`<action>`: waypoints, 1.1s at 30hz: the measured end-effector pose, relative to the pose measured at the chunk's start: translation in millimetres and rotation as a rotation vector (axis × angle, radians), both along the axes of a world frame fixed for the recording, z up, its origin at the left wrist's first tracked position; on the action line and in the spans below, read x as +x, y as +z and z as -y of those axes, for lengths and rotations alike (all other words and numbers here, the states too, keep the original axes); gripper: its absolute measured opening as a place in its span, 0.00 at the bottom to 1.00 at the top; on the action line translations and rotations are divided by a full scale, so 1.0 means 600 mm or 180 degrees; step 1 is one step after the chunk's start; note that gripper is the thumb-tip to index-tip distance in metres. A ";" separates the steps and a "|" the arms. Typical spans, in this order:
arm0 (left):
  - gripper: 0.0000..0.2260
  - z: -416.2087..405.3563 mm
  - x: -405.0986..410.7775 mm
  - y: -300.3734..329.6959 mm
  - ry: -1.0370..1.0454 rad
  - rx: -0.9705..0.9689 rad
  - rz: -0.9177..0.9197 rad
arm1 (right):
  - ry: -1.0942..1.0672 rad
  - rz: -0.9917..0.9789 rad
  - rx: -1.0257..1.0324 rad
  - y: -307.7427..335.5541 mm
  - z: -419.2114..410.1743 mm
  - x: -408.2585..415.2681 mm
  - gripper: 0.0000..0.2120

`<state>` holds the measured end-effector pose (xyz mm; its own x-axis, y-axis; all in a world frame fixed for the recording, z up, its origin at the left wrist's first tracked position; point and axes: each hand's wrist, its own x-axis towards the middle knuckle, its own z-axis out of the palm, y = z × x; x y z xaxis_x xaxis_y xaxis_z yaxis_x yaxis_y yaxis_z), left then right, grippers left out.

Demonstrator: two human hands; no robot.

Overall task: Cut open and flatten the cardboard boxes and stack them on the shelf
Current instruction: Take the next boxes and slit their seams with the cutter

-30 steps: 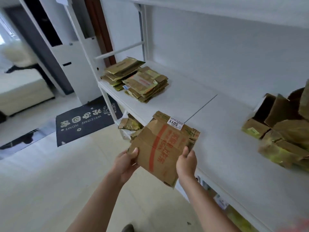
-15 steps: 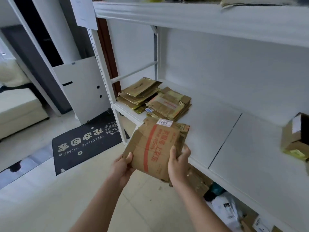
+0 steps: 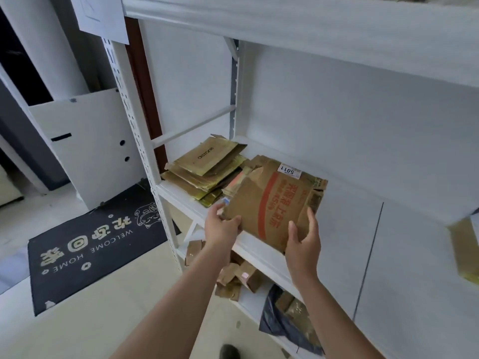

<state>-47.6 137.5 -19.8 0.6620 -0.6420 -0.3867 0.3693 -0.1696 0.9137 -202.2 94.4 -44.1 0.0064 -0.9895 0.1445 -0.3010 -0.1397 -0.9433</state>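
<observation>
I hold a flattened brown cardboard box with red print and a white "5011" label over the white shelf. My left hand grips its near left corner. My right hand grips its near right edge, thumb on top. The box lies tilted over the right-hand pile of flattened boxes, mostly hiding it. A second pile of flattened boxes lies at the shelf's left end, next to it.
A white perforated upright stands left of the piles. The upper shelf board hangs overhead. Cardboard scraps and a dark bag fill the lower shelf. A box sits at the right edge. A black doormat lies on the floor.
Both hands have carried the flattened box left and forward, from in front of the shelf edge to over the right-hand pile. My view has moved closer to the piles.
</observation>
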 end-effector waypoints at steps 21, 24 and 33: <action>0.25 0.260 0.184 -0.155 -0.3265 0.1236 0.3560 | 0.0286 -0.3493 0.0377 -0.123 0.235 0.148 0.33; 0.25 0.263 0.188 -0.166 -0.3264 0.1038 0.3492 | 0.0523 -0.3316 0.0777 -0.145 0.250 0.133 0.34; 0.25 0.261 0.179 -0.150 -0.3170 0.1289 0.3886 | 0.0664 -0.3315 0.1131 -0.129 0.262 0.133 0.34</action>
<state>60.0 -19.3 -109.6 0.0927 -0.9727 -0.2129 -0.8983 -0.1739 0.4035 -122.4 -62.5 -121.7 0.1299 -0.9389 -0.3186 -0.9691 -0.0523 -0.2411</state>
